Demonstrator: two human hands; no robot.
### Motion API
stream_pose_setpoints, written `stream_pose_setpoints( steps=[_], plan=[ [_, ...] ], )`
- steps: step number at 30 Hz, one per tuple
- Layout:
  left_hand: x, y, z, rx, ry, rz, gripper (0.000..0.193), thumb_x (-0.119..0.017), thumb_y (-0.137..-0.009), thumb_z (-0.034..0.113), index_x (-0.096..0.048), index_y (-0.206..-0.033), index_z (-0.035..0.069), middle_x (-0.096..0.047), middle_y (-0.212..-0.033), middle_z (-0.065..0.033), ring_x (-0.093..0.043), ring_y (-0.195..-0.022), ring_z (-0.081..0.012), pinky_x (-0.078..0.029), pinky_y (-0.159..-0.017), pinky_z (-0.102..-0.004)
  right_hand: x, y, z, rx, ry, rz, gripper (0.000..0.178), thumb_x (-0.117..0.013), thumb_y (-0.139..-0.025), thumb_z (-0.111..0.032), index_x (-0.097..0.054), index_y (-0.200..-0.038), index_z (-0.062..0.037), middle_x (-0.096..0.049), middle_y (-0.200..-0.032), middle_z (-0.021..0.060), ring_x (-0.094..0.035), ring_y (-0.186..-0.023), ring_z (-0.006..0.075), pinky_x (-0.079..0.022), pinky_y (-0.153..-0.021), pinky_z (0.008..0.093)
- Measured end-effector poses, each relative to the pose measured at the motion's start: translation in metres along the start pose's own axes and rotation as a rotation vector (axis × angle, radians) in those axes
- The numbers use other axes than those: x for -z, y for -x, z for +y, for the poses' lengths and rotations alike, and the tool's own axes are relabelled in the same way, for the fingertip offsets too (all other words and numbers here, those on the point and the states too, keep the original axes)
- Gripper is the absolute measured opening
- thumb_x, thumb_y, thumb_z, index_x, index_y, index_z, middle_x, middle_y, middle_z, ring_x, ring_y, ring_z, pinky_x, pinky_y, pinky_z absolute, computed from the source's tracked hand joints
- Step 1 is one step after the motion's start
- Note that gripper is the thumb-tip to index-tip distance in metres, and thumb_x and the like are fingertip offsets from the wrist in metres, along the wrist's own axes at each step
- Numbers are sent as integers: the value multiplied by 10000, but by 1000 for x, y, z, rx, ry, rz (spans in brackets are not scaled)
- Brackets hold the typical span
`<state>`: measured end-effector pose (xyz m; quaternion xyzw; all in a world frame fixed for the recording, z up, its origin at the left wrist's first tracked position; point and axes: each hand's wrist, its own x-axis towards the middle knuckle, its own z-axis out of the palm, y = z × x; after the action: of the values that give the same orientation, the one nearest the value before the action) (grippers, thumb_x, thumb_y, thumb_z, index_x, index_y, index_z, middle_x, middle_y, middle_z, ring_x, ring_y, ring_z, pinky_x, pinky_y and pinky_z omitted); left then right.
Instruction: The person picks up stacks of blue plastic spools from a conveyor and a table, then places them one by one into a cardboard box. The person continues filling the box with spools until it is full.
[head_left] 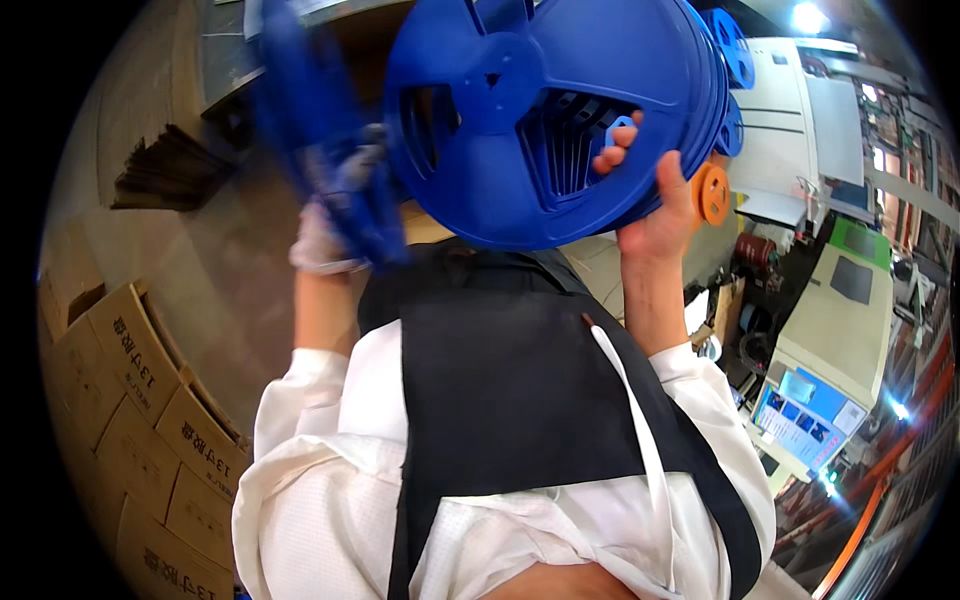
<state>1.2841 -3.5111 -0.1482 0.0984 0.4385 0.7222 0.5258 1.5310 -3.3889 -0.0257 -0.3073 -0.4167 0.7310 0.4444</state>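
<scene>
A stack of large blue plastic reels [590, 195] is in front of my body, its round face turned toward me, with cut-out windows around a central hub. My right hand [652, 222] grips it at the right rim; the fingertips show through a window and the thumb lies at the edge. To the left, another blue plastic reel [310, 90] is tilted nearly edge-on and smeared by motion. My left hand [345, 195], in a pale glove, is closed on its lower part; the blur hides the exact finger positions.
Stacked cardboard boxes [150, 430] stand at the lower left, folded cardboard [165, 170] at the upper left. Beyond the stack on the right are an orange reel [712, 194] and smaller-looking blue reels [735, 50]. A beige machine [835, 320] with a green top stands at the right.
</scene>
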Motion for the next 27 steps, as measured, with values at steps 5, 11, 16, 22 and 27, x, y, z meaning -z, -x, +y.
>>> stream_pose_setpoints(
  steps=[5,11,16,22,27],
  plan=[
    [-73,-8,-30,83,138,-172,717,-644,-838,59,-265,-1439,148,-500,-1228,-99,-540,-1038,-208,-455,-927,-339,-77,17,26,-57,264,-113,414,-573,-901,-117,-450,-1253,61,-582,-1177,234,-583,-1099,307,-460,-951,407],
    [-16,7,-8,148,632,-230,556,-657,-853,222,-422,-1323,40,-569,-1187,-138,-559,-1118,-263,-410,-1038,-430,-40,9,12,-51,325,-27,428,-535,-932,-184,-440,-1263,70,-582,-1174,242,-593,-1082,340,-473,-931,427],
    [4,21,-7,59,946,-408,749,-689,-755,452,-391,-1290,22,-541,-1176,-136,-473,-1226,-272,-241,-1149,-425,1,1,9,-140,327,222,441,-488,-966,-275,-456,-1245,64,-588,-1154,225,-619,-1028,316,-527,-850,383],
    [14,13,-13,68,1037,-554,783,-679,-762,474,-355,-1294,-1,-522,-1196,-153,-443,-1253,-280,-243,-1143,-433,29,2,8,-203,303,301,523,-440,-970,-398,-450,-1271,29,-567,-1199,201,-607,-1050,289,-522,-849,355],
    [17,11,-15,140,1099,-460,767,-685,-772,433,-361,-1358,58,-498,-1283,-157,-479,-1218,-299,-312,-1105,-442,48,3,-2,-118,156,179,595,-453,-954,-438,-387,-1342,9,-548,-1243,156,-577,-1106,249,-506,-893,330]
  ],
)
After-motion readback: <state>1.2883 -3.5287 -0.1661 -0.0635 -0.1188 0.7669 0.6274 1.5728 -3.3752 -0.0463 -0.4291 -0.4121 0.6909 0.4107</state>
